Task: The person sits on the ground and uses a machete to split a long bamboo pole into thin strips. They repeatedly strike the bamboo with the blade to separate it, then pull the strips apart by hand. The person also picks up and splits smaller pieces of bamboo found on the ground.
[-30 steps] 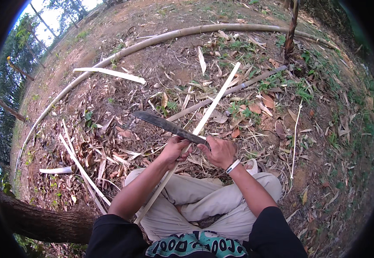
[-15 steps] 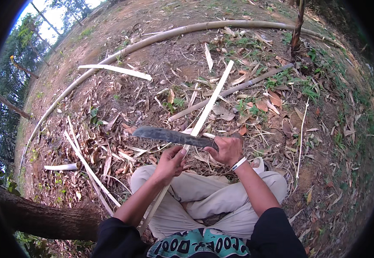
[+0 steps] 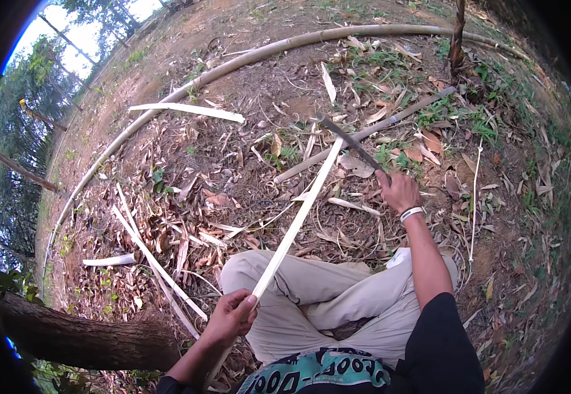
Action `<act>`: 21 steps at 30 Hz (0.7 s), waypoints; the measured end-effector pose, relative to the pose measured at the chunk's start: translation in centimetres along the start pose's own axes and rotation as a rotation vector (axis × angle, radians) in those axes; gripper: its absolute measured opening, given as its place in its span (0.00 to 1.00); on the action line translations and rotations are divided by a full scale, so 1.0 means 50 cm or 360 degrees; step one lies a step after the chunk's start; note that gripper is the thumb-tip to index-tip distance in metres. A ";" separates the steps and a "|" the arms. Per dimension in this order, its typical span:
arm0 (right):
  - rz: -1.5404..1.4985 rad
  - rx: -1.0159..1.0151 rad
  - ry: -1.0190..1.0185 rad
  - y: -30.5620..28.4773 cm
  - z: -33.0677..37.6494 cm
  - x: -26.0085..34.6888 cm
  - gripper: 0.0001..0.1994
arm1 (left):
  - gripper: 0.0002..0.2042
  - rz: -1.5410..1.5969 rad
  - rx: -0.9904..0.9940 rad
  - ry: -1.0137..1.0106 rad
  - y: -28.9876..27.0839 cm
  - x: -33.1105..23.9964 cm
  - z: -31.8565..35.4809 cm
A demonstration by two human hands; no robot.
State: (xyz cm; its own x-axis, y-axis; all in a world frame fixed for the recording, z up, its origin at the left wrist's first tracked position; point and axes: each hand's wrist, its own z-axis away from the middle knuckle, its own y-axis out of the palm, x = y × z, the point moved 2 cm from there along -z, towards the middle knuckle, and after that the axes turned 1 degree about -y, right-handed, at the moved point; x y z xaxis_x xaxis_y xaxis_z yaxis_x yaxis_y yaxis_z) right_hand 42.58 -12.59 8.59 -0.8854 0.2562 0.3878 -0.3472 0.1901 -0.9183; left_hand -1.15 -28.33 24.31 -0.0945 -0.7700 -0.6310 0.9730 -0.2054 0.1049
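Showing: a seated person working a pale bamboo strip (image 3: 298, 220) with a dark-bladed knife (image 3: 354, 143) over leaf-strewn ground.
Surroundings, upper frame: a long bamboo pole (image 3: 246, 58) is curving from the left edge up across the top; a thinner grey stick (image 3: 371, 131) is lying slantwise below it, passing under the blade.
Surroundings, left frame: a short split piece (image 3: 187, 110) is lying in the upper left; several loose pale slats (image 3: 154, 259) are crossing one another at centre left; a dark log (image 3: 82, 338) is filling the lower left corner.
Surroundings, right frame: a thin upright stem (image 3: 457, 33) is rising near the top right.
Obstruction: the person's bent legs in beige trousers (image 3: 325, 305) are lying beneath the lower half of the strip; dry leaves (image 3: 226, 197) are covering the soil around it.
Strip position: it is running from the lower centre diagonally up to the upper centre, its far end meeting the blade.
Left hand (image 3: 233, 315): it is sitting low in the frame, fingers wrapped tightly round the strip's near part, thumb pressing on top.
Right hand (image 3: 398, 190): it is reaching out at centre right with the arm nearly straight, fist clenched round the knife handle, blade pointing up and left; a pale wristband (image 3: 411, 213) is circling the wrist.
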 end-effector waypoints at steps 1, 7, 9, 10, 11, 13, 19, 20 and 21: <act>-0.0136 0.0068 0.0265 -0.011 -0.036 -0.057 0.40 | 0.08 -0.0056 -0.0045 0.0039 -0.021 0.028 0.034; -0.0720 -0.0350 0.0257 -0.009 -0.038 -0.015 0.39 | 0.10 0.0097 -0.0109 0.0285 -0.075 -0.013 -0.054; -0.0764 -0.0229 -0.0084 -0.041 0.026 0.086 0.37 | 0.10 0.0117 0.0016 0.0297 -0.025 -0.061 -0.135; -0.0795 -0.0253 -0.0235 -0.047 0.061 0.136 0.36 | 0.10 0.0140 0.0087 0.0312 0.003 -0.085 -0.170; -0.0683 -0.0279 -0.0457 -0.040 0.084 0.162 0.34 | 0.11 0.0098 0.0172 0.0331 0.035 -0.112 -0.200; -0.0557 -0.0175 -0.0649 -0.043 0.122 0.218 0.30 | 0.11 0.0038 0.0294 0.0353 0.087 -0.150 -0.256; -0.0497 -0.0191 -0.0744 -0.060 0.130 0.214 0.28 | 0.10 -0.0110 0.0293 0.0415 0.194 -0.194 -0.325; -0.0488 -0.0193 -0.0747 -0.060 0.126 0.208 0.28 | 0.11 -0.0145 0.0297 0.0411 0.200 -0.197 -0.323; -0.0498 -0.0093 -0.0720 -0.062 0.125 0.202 0.29 | 0.13 -0.0172 0.0308 0.0397 0.207 -0.193 -0.325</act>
State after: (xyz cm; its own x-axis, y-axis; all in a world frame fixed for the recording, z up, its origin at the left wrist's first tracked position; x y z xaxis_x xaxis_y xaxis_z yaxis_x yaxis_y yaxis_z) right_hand 32.78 -16.50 14.87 -0.7915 -0.2515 0.5570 -0.6090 0.2473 -0.7537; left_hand 13.24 -13.23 19.00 -0.1175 -0.5709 -0.8126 0.8999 -0.4072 0.1560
